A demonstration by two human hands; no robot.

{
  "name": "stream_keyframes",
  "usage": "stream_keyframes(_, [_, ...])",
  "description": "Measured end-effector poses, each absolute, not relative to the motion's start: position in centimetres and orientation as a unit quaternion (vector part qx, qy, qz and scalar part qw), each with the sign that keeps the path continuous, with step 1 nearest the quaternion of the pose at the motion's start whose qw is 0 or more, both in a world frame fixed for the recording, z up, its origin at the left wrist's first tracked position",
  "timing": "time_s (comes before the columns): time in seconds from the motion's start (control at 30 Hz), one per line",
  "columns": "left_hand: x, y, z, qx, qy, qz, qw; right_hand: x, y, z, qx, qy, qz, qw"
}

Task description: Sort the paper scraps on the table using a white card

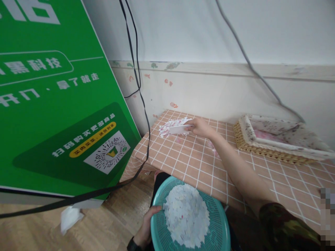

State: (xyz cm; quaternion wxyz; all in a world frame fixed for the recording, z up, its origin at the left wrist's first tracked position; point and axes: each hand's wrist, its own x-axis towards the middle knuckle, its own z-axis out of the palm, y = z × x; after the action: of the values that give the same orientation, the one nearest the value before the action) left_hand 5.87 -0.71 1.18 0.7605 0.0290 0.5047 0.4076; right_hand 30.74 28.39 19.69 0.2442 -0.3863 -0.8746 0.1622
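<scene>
The teal basket (221,225) stands at the near edge of the checked surface (193,158), with a heap of small pale scraps (187,214) inside it. The left hand (147,220) grasps the rim on the left side of the teal basket, its thumb over the edge. Beyond the teal basket, the right hand (199,127) pinches a flat white card (178,129), which is at a spread of pinkish-white scraps (163,129) on the surface. A cloth-lined wicker basket (272,153) sits beyond and to the right of the teal basket; a green panel (57,115) rises to its left.
</scene>
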Motion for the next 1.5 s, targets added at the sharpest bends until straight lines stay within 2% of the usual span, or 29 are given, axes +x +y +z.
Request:
stream_keyframes(0.63, [6.0,-0.6,1.4,0.027,0.514,0.405,0.756,30.6,28.9,19.0,-0.373,-0.866,0.22,0.249])
stream_keyframes(0.97, [5.9,-0.7,1.2,0.026,0.498,0.412,0.763,28.9,28.0,18.4,-0.393,-0.866,0.175,0.253])
stream_keyframes(1.5, [6.0,-0.7,1.1,0.029,0.512,0.408,0.756,29.6,28.5,18.6,-0.361,-0.881,0.179,0.246])
